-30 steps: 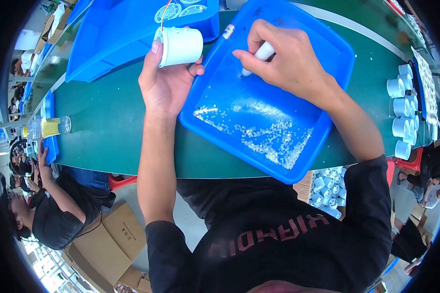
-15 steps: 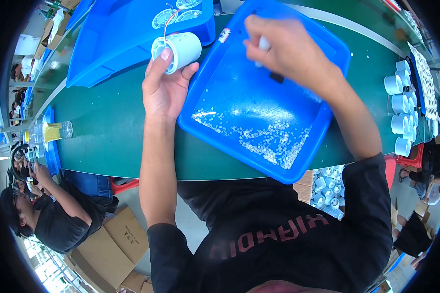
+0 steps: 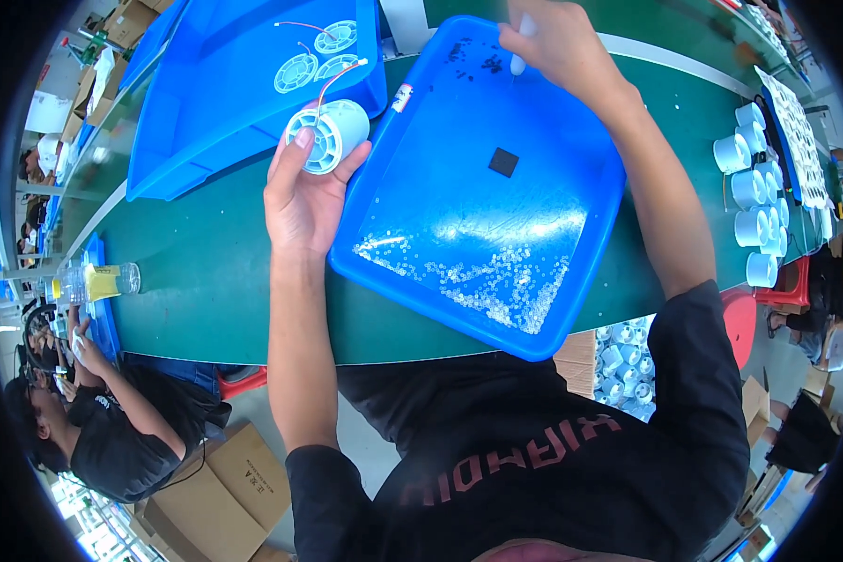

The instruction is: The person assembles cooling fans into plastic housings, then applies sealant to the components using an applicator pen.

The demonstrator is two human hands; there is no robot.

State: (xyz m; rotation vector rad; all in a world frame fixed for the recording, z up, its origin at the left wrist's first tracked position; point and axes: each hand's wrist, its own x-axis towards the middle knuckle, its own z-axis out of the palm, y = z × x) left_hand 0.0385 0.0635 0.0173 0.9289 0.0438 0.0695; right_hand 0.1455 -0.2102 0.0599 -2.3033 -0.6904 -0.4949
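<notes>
My left hand (image 3: 302,192) grips a white plastic cylinder (image 3: 347,128), its ribbed round end turned toward me. A thin red and white wire lead (image 3: 335,81) sticks up from that end. My right hand (image 3: 564,51) is closed around a slim white pen-shaped tool (image 3: 523,47), whose tip points down over the far part of a shallow blue tray (image 3: 351,248). Small black pieces (image 3: 493,65) lie in the tray beside the tip. A flat black square (image 3: 504,162) rests near the tray's middle, and many tiny clear rings (image 3: 506,286) are scattered along its near side.
A larger blue bin (image 3: 225,112) at the far left holds several white round parts (image 3: 335,37). White cylinders (image 3: 749,187) stand in rows at the right. A box of white parts (image 3: 625,365) sits below the table edge. At left are a clear bottle (image 3: 112,281) and another person (image 3: 122,412).
My right hand has moved toward the tray's far end with the pen-shaped tool, uncovering the black square. The cylinder in my left hand has turned its ribbed end more toward me.
</notes>
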